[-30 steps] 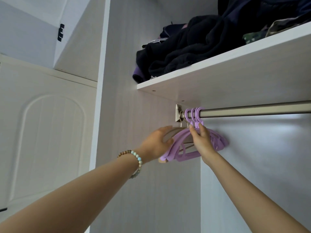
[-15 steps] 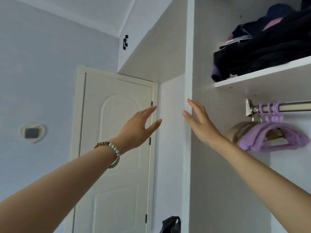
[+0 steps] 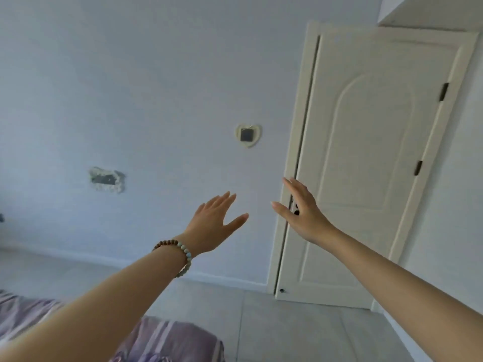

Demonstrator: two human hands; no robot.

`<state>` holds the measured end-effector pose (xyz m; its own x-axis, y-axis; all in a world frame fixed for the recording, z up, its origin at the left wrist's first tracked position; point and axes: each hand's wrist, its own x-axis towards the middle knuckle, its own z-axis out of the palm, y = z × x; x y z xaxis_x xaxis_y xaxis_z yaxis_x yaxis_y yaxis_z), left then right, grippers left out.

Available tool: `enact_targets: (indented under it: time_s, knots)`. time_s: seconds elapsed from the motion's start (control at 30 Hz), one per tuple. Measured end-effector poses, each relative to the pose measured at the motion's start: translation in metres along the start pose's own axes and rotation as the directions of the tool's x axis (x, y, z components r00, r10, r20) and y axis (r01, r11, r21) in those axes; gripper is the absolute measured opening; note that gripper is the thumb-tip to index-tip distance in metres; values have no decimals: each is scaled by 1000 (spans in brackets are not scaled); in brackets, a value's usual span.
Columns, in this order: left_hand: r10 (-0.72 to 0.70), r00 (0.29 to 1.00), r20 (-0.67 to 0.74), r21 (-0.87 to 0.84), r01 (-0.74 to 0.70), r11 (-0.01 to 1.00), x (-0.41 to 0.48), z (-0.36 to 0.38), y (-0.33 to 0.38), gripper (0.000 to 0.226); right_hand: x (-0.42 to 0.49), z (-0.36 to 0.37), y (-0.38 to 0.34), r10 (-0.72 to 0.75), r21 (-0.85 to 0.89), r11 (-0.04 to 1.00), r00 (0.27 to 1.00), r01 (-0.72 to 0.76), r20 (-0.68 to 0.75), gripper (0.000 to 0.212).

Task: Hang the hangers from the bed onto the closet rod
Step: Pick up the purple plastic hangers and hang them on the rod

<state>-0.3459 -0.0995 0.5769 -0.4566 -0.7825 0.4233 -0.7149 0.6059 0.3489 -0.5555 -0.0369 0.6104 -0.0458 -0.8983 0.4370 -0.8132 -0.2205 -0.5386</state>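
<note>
**Desk:** Between the wall and the door, what have you got for the caption?

**Operator:** Two bare arms reaching forward into open air. I read the left hand (image 3: 213,222), the one with the beaded bracelet (image 3: 175,253) at the wrist, as spread wide, fingers splayed, holding nothing. The right hand (image 3: 303,214) is equally wide and empty, raised in front of the cream panelled door (image 3: 371,163).

**Desk:** Why held out like that?

**Operator:** My judgement: both hands are free and facing the room, so this is the reach for the next load. A corner of the bed (image 3: 167,340), in lilac striped bedding, sits at the bottom left edge of my view, below the left forearm.

**Desk:** And the hangers?

**Operator:** None visible. I cannot describe their colour or shape from this view; neither they nor the closet rod is in frame. If any remain, I'd expect them further along the bed, past its visible corner.

**Desk:** Anything else for the record?

**Operator:** A heart-shaped frame (image 3: 248,135) on the pale wall, and a rough hole (image 3: 107,178) to its left.
</note>
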Motion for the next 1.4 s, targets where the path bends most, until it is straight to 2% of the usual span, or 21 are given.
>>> enact_targets:
  time_s: [0.13,0.33,0.57,0.73,0.87,1.0,1.1,1.2,1.3,1.4]
  knots:
    - [-242,965,105,71,236,969,-69,32,-118,73,3,149,-13,29,45,998,978,-39,207,68]
    - [-522,829,203,153,499,853,-183,80,-256,72,-32,336,-28,52,92,990,893,-104,447,69]
    - [-761,593,261,153,753,640,-312,138,-355,71,-99,493,-21,111,106,968,763,-229,636,69]
    - [-857,416,304,82,885,459,-377,186,-398,76,-150,580,-1,213,109,906,662,-409,718,66]
    - [-886,314,342,-9,944,331,-417,232,-421,83,-187,638,17,286,118,803,551,-584,784,61]
    - [-883,259,391,-110,966,235,-439,263,-430,59,-217,685,30,329,90,689,421,-719,845,59]
    - [-881,222,417,-165,972,167,-451,283,-435,52,-235,713,32,343,70,602,337,-795,877,55]
    - [-894,186,407,-207,972,107,-461,301,-444,44,-245,734,28,338,93,518,304,-850,891,53]
    - [-904,155,400,-296,955,33,-467,315,-450,36,-251,751,23,329,104,483,291,-869,898,49]
    - [-921,123,369,-453,889,-63,-469,325,-451,25,-258,761,16,335,138,501,338,-854,879,38]
